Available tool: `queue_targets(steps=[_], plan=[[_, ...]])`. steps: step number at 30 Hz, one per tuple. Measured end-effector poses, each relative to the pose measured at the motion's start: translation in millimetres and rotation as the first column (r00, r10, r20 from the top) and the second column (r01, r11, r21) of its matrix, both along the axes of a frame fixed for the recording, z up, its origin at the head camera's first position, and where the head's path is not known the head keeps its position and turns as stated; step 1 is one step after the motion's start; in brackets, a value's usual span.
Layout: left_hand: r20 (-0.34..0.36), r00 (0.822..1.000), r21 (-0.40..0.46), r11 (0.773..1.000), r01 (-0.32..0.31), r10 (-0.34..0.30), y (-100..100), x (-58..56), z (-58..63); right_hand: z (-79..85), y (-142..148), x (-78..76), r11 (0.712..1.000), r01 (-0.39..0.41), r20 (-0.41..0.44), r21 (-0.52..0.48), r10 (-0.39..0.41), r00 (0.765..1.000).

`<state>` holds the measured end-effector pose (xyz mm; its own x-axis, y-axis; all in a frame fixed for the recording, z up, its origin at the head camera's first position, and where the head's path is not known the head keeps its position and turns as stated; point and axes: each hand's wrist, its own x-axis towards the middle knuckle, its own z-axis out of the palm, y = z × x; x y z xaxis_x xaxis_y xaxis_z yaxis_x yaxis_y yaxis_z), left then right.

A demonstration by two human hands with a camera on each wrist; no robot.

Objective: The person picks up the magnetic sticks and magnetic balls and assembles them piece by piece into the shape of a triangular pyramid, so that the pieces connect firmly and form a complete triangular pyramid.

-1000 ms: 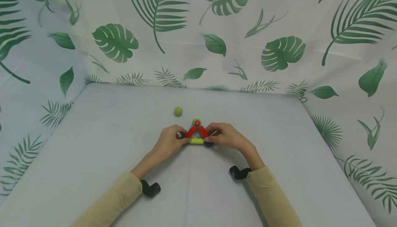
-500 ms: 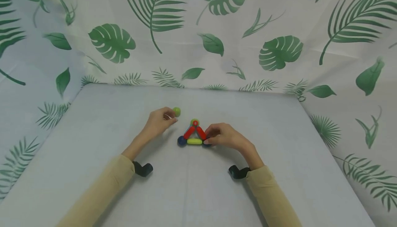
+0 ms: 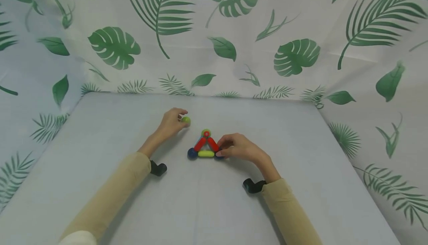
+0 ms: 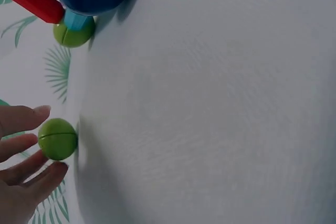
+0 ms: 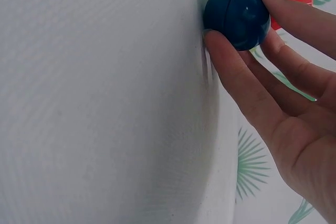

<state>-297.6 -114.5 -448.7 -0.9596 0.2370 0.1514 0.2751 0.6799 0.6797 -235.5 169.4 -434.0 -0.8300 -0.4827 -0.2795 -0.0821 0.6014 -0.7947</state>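
Observation:
A loose green ball (image 3: 187, 121) lies on the white table, left of and behind a triangle of balls and rods. My left hand (image 3: 169, 124) reaches around this ball, thumb and fingers spread on either side with the fingertips right at its surface. The triangle has red rods (image 3: 200, 144), a yellow-green rod (image 3: 206, 154) along the front and a light blue rod (image 4: 77, 20). A dark blue ball (image 3: 192, 153) forms its left corner, and a green ball (image 4: 73, 35) sits at its far corner. My right hand (image 3: 241, 147) pinches the right corner's blue ball (image 5: 236, 17) between thumb and fingers.
Black wrist cameras (image 3: 158, 168) hang beneath both forearms, close to the table (image 3: 220, 215). White cloth walls (image 3: 247, 59) printed with green leaves stand along the back and both sides of the table.
My left hand has let go of the triangle's left corner and moved back and left to the loose green ball. The right hand stays at the right blue ball. The head view shifted slightly.

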Motion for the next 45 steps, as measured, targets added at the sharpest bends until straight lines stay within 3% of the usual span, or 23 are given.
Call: queue_targets(steps=[5, 10, 20, 25, 30, 38, 45], plan=[[0.013, 1.0, -0.047, 0.999, 0.016, -0.016, 0, -2.9, -6.2, -0.2, -2, -0.8, 1.0, -0.012, -0.007, 0.002, 0.012, 1.0], [0.009, 1.0, -0.036, 0.999, 0.015, -0.015, 2, 2.7, -4.8, 3.6, -4, 0.4, 1.0, -0.011, -0.011, 0.024, 0.012, 1.0], [0.074, 0.997, 0.158, 0.987, 0.021, -0.033, 14, 36.7, 12.2, 5.1, -3, 0.0, 0.999, -0.011, -0.006, 0.035, 0.011, 1.0], [0.046, 0.997, 0.241, 0.969, 0.044, -0.056, 22, 49.8, 18.6, 4.6, -1, 0.2, 0.999, -0.015, -0.008, 0.04, 0.015, 1.0], [0.001, 0.993, 0.285, 0.952, 0.115, -0.12, 28, 61.5, 26.8, 4.3, 0, 0.3, 0.999, -0.013, -0.004, 0.042, 0.013, 1.0], [-0.112, 0.971, 0.248, 0.94, 0.235, -0.213, 40, 70.8, 34.4, 5.2, 0, 1.7, 0.999, -0.017, -0.014, 0.028, 0.017, 1.0], [-0.12, 0.959, 0.172, 0.946, 0.274, -0.256, 42, 74.1, 28.1, 4.4, 1, 1.1, 1.0, -0.028, -0.02, 0.005, 0.028, 0.999]])
